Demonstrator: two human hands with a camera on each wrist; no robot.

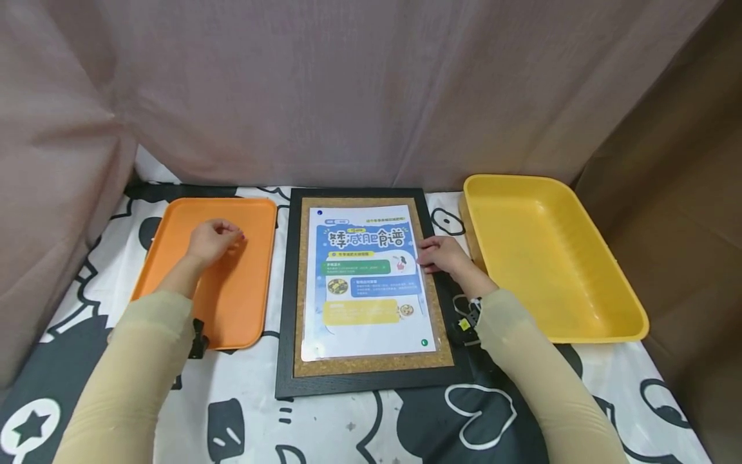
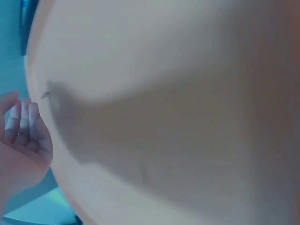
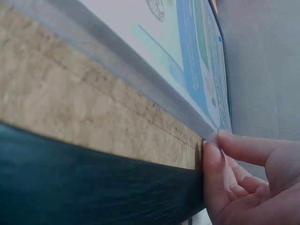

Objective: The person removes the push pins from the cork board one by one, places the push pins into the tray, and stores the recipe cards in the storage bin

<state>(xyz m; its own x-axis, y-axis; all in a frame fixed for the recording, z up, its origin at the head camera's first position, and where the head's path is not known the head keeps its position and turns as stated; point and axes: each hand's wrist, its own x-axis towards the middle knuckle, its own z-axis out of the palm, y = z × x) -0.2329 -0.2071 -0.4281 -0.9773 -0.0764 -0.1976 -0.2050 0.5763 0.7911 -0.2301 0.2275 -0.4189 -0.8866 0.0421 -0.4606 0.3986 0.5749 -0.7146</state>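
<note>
Printed sheet (image 1: 368,283), lying on the cork panel (image 1: 371,368) of a framed board (image 1: 288,290), with my right hand (image 1: 443,256) at its right edge. My right forearm reaches in from the worktop's near edge, and the wrist crosses the board's right border; thumb and forefinger pinch the sheet's margin, the other fingers folded beneath. My left hand (image 1: 213,241) hangs palm down over the far half of an orange tray (image 1: 249,306), wrist bent inward, fingers half curled; I cannot tell whether their tips touch anything. A tiny object (image 2: 45,95) shows just beyond them in the left wrist view, too blurred to identify.

The sheet's long axis runs from the board's far edge to its near edge, heading foremost at the far end, its characters appearing mirrored.

Materials: glossy sheet with a clear margin, a blue dot (image 1: 319,212) at its far left corner and a green dot (image 1: 424,342) at its near right; granular cork; black, grained frame; smooth, round-cornered tray; deep yellow bin (image 1: 545,258), right of the board; black-and-white patterned cloth (image 1: 191,412) over the worktop.
</note>
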